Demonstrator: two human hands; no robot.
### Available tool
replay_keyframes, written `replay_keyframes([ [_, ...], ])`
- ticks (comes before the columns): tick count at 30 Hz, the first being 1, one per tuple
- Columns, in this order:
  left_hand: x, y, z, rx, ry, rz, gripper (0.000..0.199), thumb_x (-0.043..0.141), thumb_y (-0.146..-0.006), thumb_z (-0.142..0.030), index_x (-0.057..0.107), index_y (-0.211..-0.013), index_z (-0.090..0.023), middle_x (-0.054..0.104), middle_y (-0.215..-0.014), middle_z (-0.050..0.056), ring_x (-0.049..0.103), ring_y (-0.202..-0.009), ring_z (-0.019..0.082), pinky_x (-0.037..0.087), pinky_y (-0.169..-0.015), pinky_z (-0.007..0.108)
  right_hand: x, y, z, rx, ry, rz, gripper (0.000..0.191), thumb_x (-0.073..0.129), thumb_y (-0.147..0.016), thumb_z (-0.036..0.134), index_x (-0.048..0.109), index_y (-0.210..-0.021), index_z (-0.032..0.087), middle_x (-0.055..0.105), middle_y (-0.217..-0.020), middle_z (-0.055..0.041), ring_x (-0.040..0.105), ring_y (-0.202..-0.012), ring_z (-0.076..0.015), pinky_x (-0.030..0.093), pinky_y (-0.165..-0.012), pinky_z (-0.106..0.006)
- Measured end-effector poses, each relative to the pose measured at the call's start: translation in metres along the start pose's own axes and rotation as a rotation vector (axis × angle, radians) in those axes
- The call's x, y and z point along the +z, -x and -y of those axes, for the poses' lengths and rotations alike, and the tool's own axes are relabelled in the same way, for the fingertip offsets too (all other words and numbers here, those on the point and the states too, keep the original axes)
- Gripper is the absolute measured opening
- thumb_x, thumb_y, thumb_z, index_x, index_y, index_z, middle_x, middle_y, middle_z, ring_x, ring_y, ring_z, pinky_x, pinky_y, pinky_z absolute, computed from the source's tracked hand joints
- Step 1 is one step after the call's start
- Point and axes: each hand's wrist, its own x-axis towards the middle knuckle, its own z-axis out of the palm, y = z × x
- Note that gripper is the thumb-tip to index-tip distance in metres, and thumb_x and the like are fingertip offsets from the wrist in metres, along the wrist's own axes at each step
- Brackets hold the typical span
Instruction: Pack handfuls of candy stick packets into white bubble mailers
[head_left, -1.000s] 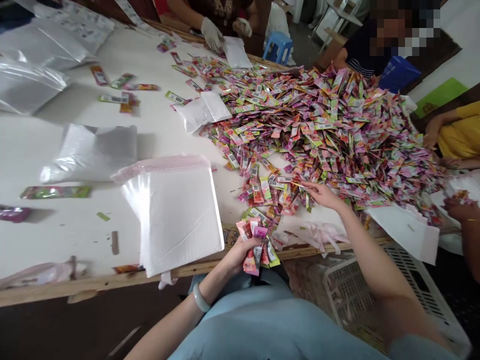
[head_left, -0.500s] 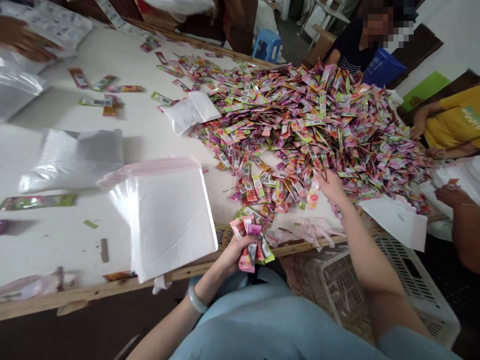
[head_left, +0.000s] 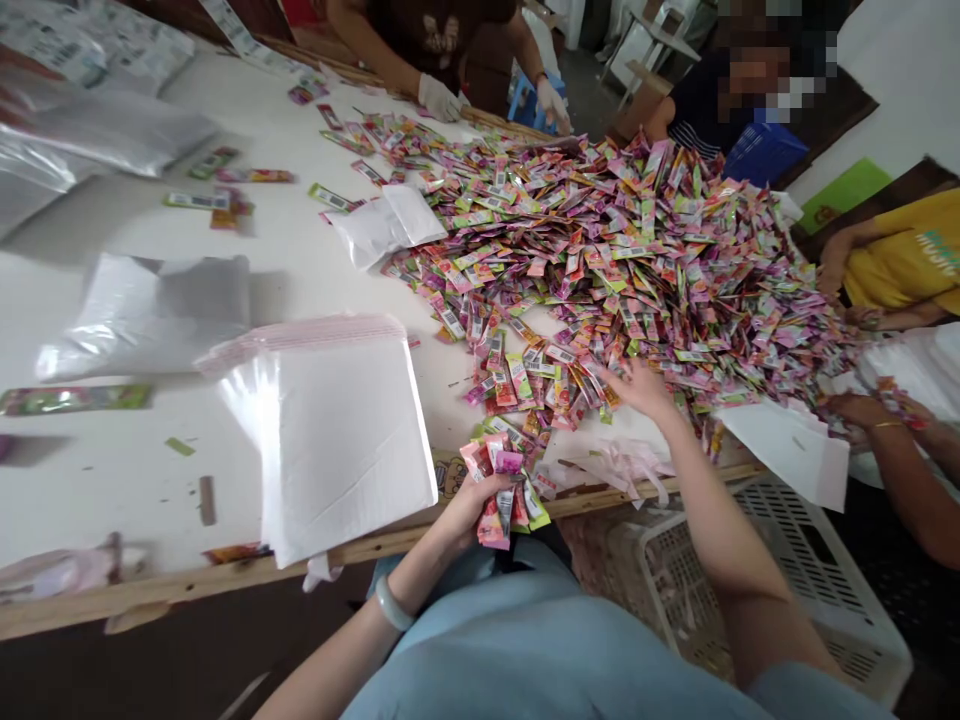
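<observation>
Near the table's front edge my left hand [head_left: 474, 502] grips a bunch of small sachets [head_left: 504, 490] in pink, red, purple and green wrappers. My right hand [head_left: 640, 388] reaches over the near side of the large sachet pile [head_left: 600, 250], its fingers spread at the sachets, with none clearly held. A stack of white mailer bags [head_left: 341, 440] lies flat to the left of my left hand. Beyond the stack, a small white packet [head_left: 390, 225] touches the left side of the pile.
Filled silvery bags [head_left: 161, 310] lie on the white table [head_left: 90, 500] at left. A white mailer [head_left: 784, 450] is at right, above a plastic crate [head_left: 840, 590]. Pink strips [head_left: 626, 465] lie by the edge. Other people's hands are at the far side and right.
My right hand has moved left along the pile and no longer has the pink sachet. A person with gloved hands has appeared across the table. At upper left, a filled bag has shifted right.
</observation>
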Motion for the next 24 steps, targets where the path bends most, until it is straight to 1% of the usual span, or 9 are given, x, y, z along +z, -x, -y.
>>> replay_keyframes([
  [3, 0.0, 0.0, 0.0, 0.033, -0.003, -0.017, 0.043, 0.088, -0.054, -0.018, 0.065, -0.09, -0.016, 0.074, -0.077, 0.002, 0.069, -0.065, 0.017, 0.058, -0.068, 0.028, 0.016, 0.005, 0.007, -0.025, 0.133, 0.041, 0.071, 0.07, -0.066, 0.077, 0.065, -0.103, 0.017, 0.069, -0.111, -0.0232, 0.065, -0.11, -0.0394, 0.052, -0.091, -0.047],
  [5, 0.0, 0.001, 0.0, 0.038, 0.004, -0.017, 0.043, 0.088, -0.055, -0.017, 0.065, -0.091, -0.015, 0.074, -0.078, 0.002, 0.069, -0.065, 0.017, 0.058, -0.068, 0.028, 0.018, 0.002, 0.005, -0.037, 0.065, 0.046, 0.056, 0.07, -0.068, 0.069, 0.065, -0.091, 0.018, 0.071, -0.104, -0.0196, 0.066, -0.109, -0.038, 0.052, -0.092, -0.046],
  [7, -0.001, 0.002, -0.001, 0.028, 0.012, -0.021, 0.042, 0.087, -0.055, -0.018, 0.065, -0.091, -0.015, 0.074, -0.077, 0.002, 0.069, -0.065, 0.017, 0.058, -0.067, 0.028, 0.01, -0.002, -0.002, -0.053, -0.014, 0.046, 0.047, 0.064, -0.074, 0.066, 0.063, -0.083, 0.021, 0.072, -0.095, -0.0138, 0.068, -0.102, -0.034, 0.054, -0.089, -0.044],
  [10, -0.001, 0.001, -0.001, 0.013, 0.015, -0.027, 0.042, 0.087, -0.056, -0.018, 0.065, -0.092, -0.015, 0.074, -0.077, 0.003, 0.07, -0.064, 0.018, 0.058, -0.067, 0.029, -0.004, -0.001, -0.018, -0.085, -0.313, -0.001, 0.045, 0.058, -0.078, 0.064, 0.063, -0.093, 0.022, 0.073, -0.1, -0.0103, 0.07, -0.099, -0.0296, 0.056, -0.089, -0.043],
  [13, 0.0, 0.0, -0.001, 0.015, 0.002, -0.032, 0.043, 0.087, -0.056, -0.018, 0.065, -0.093, -0.016, 0.075, -0.076, 0.002, 0.07, -0.063, 0.018, 0.058, -0.066, 0.03, -0.003, 0.008, -0.026, -0.121, -0.698, -0.117, 0.052, 0.067, -0.071, 0.063, 0.061, -0.105, 0.024, 0.073, -0.112, -0.0115, 0.068, -0.109, -0.03, 0.054, -0.098, -0.048],
  [16, 0.002, 0.0, -0.002, 0.018, -0.008, -0.029, 0.046, 0.087, -0.054, -0.018, 0.064, -0.093, -0.016, 0.075, -0.075, 0.002, 0.071, -0.063, 0.019, 0.059, -0.065, 0.029, 0.015, 0.019, -0.027, -0.104, -0.782, -0.155, 0.063, 0.069, -0.068, 0.066, 0.06, -0.115, 0.025, 0.071, -0.118, -0.0139, 0.066, -0.116, -0.0321, 0.053, -0.101, -0.052],
  [19, 0.003, 0.002, -0.004, 0.03, -0.004, -0.036, 0.047, 0.087, -0.052, -0.019, 0.064, -0.093, -0.016, 0.075, -0.074, 0.001, 0.071, -0.063, 0.019, 0.058, -0.065, 0.029, 0.035, 0.027, -0.024, -0.076, -0.82, -0.1, 0.067, 0.067, -0.069, 0.065, 0.058, -0.123, 0.026, 0.07, -0.122, -0.0143, 0.066, -0.115, -0.0314, 0.055, -0.099, -0.052],
  [22, 0.003, 0.003, -0.004, 0.047, -0.004, -0.05, 0.048, 0.087, -0.051, -0.019, 0.063, -0.093, -0.016, 0.075, -0.075, 0.001, 0.071, -0.063, 0.019, 0.059, -0.066, 0.029, 0.044, 0.029, -0.021, -0.069, -0.896, -0.041, 0.063, 0.064, -0.07, 0.06, 0.057, -0.121, 0.025, 0.071, -0.117, -0.0118, 0.066, -0.116, -0.0303, 0.055, -0.099, -0.051],
  [24, 0.003, 0.002, -0.004, 0.048, -0.01, -0.046, 0.048, 0.087, -0.053, -0.018, 0.063, -0.094, -0.016, 0.075, -0.075, 0.002, 0.071, -0.063, 0.019, 0.059, -0.065, 0.03, 0.041, 0.027, -0.02, -0.06, -0.932, -0.008, 0.052, 0.059, -0.073, 0.058, 0.059, -0.113, 0.026, 0.073, -0.107, -0.0091, 0.067, -0.111, -0.0298, 0.056, -0.095, -0.05],
])
